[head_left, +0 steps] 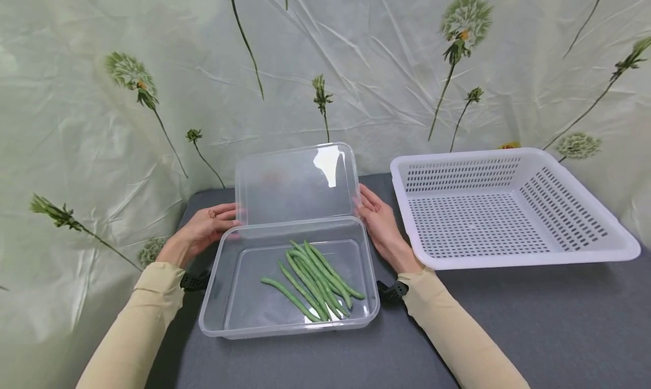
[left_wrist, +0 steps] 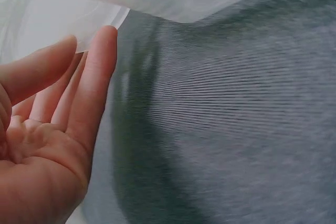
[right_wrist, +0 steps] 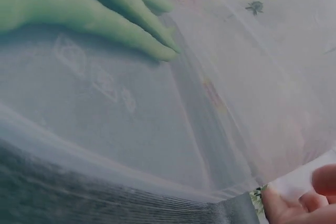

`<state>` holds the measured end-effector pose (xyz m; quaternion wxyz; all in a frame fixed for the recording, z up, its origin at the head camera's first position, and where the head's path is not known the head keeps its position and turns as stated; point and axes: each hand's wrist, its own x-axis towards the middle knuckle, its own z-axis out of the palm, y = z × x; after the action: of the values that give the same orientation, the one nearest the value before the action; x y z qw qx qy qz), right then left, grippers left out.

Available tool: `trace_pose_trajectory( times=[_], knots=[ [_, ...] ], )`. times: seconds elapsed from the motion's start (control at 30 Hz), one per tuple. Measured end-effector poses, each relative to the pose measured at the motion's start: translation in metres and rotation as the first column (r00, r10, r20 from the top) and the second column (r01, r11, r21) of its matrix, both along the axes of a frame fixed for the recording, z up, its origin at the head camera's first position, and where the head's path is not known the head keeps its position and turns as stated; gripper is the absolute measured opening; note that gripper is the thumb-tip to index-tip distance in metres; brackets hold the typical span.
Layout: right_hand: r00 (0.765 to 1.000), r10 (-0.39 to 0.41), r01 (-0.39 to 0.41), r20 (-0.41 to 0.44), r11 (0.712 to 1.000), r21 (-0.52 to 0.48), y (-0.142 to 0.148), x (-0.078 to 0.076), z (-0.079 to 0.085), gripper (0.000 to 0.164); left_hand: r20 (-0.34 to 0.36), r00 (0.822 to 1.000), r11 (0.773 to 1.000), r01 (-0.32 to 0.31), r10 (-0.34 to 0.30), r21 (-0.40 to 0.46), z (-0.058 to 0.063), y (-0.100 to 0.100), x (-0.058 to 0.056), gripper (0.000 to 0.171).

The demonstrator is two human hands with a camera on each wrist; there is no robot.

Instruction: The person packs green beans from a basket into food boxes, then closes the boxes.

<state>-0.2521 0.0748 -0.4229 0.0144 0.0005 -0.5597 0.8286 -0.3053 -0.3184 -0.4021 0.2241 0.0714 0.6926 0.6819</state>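
A clear plastic container (head_left: 231, 315) stands on the table with several green beans (head_left: 310, 281) lying in its right half. Behind its far rim, a translucent lid (head_left: 290, 185) is tilted up. My left hand (head_left: 200, 230) pinches the lid's left edge between thumb and fingers; the left wrist view shows that hand (left_wrist: 58, 119) at the lid's corner. At the lid's right edge, my right hand (head_left: 381, 225) holds on, its fingertips partly behind the plastic. In the right wrist view the beans (right_wrist: 89, 11) show large through the container wall, and only some fingers (right_wrist: 325, 179) appear.
To the right is a white perforated basket (head_left: 478, 225), close to my right wrist. A grey cloth (head_left: 498, 321) covers the table. A pale curtain with printed flowers (head_left: 285, 106) hangs right behind the lid and runs down the left side.
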Motion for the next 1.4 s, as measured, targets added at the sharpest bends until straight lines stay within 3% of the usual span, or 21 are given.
trace_pose_trajectory(
  times=[0.17, 0.4, 0.57, 0.7, 0.83, 0.93, 1.03, 1.1, 1.23, 1.4],
  knots=[
    [0.997, 0.014, 0.0, -0.074, 0.982, 0.187, -0.002, 0.009, 0.001, 0.053, -0.038, 0.999, 0.998, -0.032, 0.031, -0.05, 0.01, -0.001, -0.004, 0.06],
    [0.987, 0.1, -0.045, -0.124, 0.922, 0.384, -0.003, 0.022, 0.012, 0.06, -0.052, 0.998, 0.995, -0.016, 0.021, 0.095, 0.022, -0.004, -0.002, 0.043],
    [0.971, 0.126, -0.019, -0.202, 0.887, 0.461, -0.006, 0.03, 0.022, 0.065, -0.088, 0.996, 0.99, -0.005, 0.017, 0.143, 0.028, -0.003, 0.0, 0.027],
    [0.965, 0.093, 0.036, -0.245, 0.878, 0.477, -0.006, 0.036, 0.029, 0.064, -0.131, 0.991, 0.992, -0.015, 0.031, 0.121, 0.032, -0.001, 0.002, 0.024],
    [0.963, 0.038, 0.115, -0.268, 0.839, 0.532, -0.005, 0.044, 0.039, 0.06, -0.158, 0.986, 0.995, -0.029, 0.043, 0.092, 0.037, 0.0, 0.005, 0.023],
    [0.961, 0.022, 0.152, -0.277, 0.792, 0.591, -0.005, 0.049, 0.045, 0.059, -0.162, 0.985, 0.995, -0.046, 0.06, 0.09, 0.041, -0.001, 0.008, 0.021],
    [0.96, 0.011, 0.17, -0.281, 0.773, 0.611, -0.003, 0.052, 0.052, 0.058, -0.17, 0.982, 0.993, -0.063, 0.08, 0.104, 0.046, -0.002, 0.012, 0.019],
    [0.956, 0.009, 0.178, -0.294, 0.78, 0.6, -0.002, 0.053, 0.056, 0.057, -0.177, 0.98, 0.991, -0.068, 0.088, 0.116, 0.049, -0.002, 0.014, 0.019],
    [0.951, 0.041, 0.136, -0.305, 0.834, 0.535, 0.001, 0.05, 0.062, 0.055, -0.171, 0.979, 0.983, -0.087, 0.115, 0.162, 0.055, -0.003, 0.018, 0.019],
    [0.969, 0.046, 0.08, -0.243, 0.872, 0.482, 0.004, 0.048, 0.068, 0.053, -0.161, 0.978, 0.962, -0.091, 0.136, 0.257, 0.06, -0.003, 0.024, 0.022]
  ],
)
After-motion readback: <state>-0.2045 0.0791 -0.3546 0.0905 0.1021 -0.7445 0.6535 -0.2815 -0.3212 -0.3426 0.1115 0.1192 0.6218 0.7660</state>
